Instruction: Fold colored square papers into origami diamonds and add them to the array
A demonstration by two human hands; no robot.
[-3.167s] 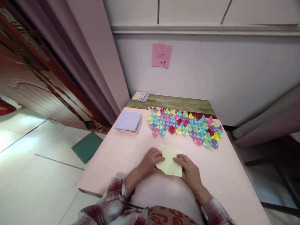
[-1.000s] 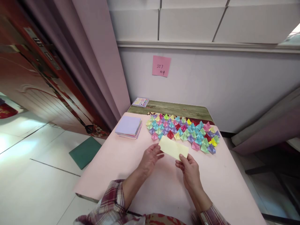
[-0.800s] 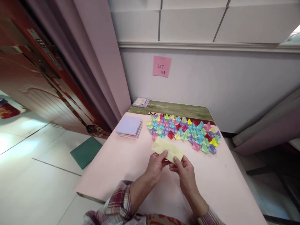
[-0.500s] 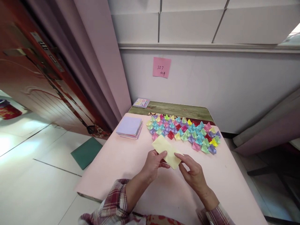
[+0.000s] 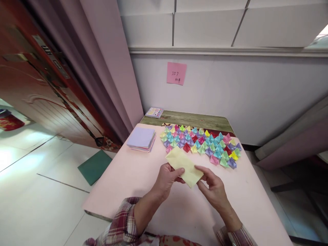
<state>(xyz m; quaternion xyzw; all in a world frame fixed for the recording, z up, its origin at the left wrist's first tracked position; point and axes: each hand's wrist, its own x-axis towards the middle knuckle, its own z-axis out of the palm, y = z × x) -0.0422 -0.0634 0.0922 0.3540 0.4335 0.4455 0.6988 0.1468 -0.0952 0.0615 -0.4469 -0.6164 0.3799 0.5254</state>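
Observation:
A folded sheet of pale yellow origami paper (image 5: 185,165) is held above the pink tabletop, tilted with its far corner to the upper left. My left hand (image 5: 167,176) pinches its left side, thumb on top and fingers underneath. At the paper's right corner, my right hand (image 5: 212,184) has its index finger along the edge and its thumb below, closed around that corner. Just beyond lie many small folded paper pieces (image 5: 202,147) in several colours, standing in rows. To the left rests a stack of square paper (image 5: 141,137), lilac on top.
The pink table covering (image 5: 123,184) ends short of a green wood-look surface (image 5: 191,118) at the back. A small printed packet (image 5: 154,112) sits there by the wall. A pink note (image 5: 176,73) is stuck on the wall. A dark green sheet (image 5: 94,166) lies at floor level left of the table.
The yellow paper has turned slightly, its lower right end now showing wider. My right hand has shifted a little to the right, and my left thumb has slid slightly along the paper.

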